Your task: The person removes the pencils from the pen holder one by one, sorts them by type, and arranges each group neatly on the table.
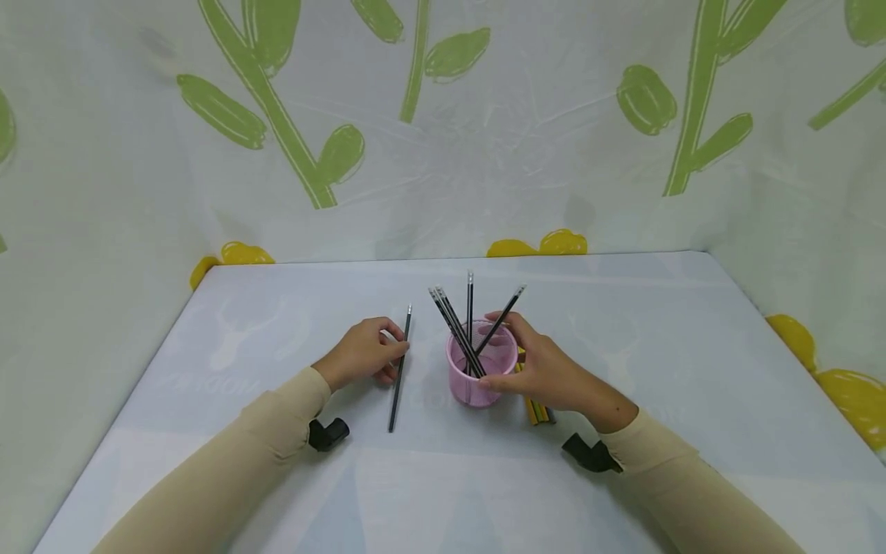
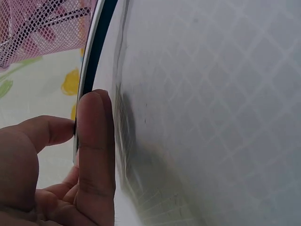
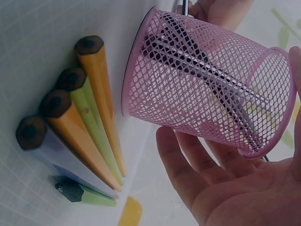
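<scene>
My left hand (image 1: 365, 352) pinches a black pencil (image 1: 398, 400) between thumb and fingers, left of a pink mesh pencil cup (image 1: 465, 391). In the left wrist view the pencil (image 2: 98, 47) runs up past the fingertips, close to the tabletop. My right hand (image 1: 554, 375) grips the cup near its rim, thumb on the near side and fingers round the far side. Several black pencils (image 1: 451, 317) with pale ends up lean inside the upright cup. Through the mesh in the right wrist view, the cup (image 3: 221, 40) shows their dark shafts.
Several coloured pencils (image 1: 533, 412), yellow, green and bluish, lie on the table right of the cup, partly under my right hand. The white table (image 1: 623, 308) meets a pale cloth wall (image 1: 554, 154) with green leaf prints at the back.
</scene>
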Tool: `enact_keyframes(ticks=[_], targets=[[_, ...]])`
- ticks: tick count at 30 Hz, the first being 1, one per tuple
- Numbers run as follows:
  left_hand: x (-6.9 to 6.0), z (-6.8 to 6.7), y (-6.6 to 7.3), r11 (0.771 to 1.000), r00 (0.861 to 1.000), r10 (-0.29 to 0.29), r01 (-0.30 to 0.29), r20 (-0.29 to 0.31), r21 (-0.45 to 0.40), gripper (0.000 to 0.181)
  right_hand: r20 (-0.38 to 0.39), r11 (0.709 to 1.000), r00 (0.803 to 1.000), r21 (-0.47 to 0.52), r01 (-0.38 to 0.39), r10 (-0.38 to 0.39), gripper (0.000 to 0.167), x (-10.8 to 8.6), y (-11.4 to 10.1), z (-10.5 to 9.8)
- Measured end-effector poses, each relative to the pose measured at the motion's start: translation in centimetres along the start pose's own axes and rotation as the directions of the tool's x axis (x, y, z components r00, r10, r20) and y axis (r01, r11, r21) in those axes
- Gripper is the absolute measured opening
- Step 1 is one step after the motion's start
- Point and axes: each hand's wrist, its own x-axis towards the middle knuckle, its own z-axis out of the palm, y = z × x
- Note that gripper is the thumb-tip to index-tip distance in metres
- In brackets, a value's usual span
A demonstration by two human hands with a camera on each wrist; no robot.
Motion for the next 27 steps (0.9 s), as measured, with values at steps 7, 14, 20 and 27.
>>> enact_keyframes(ticks=[7, 14, 20, 27], targets=[[0.26, 0.13, 0.05, 0.999, 1.0, -0.016, 0.016, 0.004, 0.052, 0.026, 0.006, 1.0, 1.0, 0.015, 0.002, -0.002, 0.083, 0.06, 0.11, 0.06], [0.16, 0.12, 0.44, 0.998, 0.999, -0.034, 0.034, -0.001, 0.047, 0.026, 0.01, 1.0, 1.0, 0.015, -0.004, 0.003, 0.084, 0.03, 0.13, -0.02], [0.29, 0.3, 0.47, 0.997, 1.0, -0.009, 0.009, -0.004, 0.081, 0.028, 0.01, 1.0, 1.0, 0.007, -0.001, 0.001, 0.084, -0.01, 0.06, -0.03], [0.16, 0.34, 0.41, 0.994, 1.0, 0.008, -0.005, -0.022, 0.113, 0.03, 0.01, 1.0, 1.0, -0.005, -0.01, 0.01, 0.086, -0.06, -0.17, 0.01]])
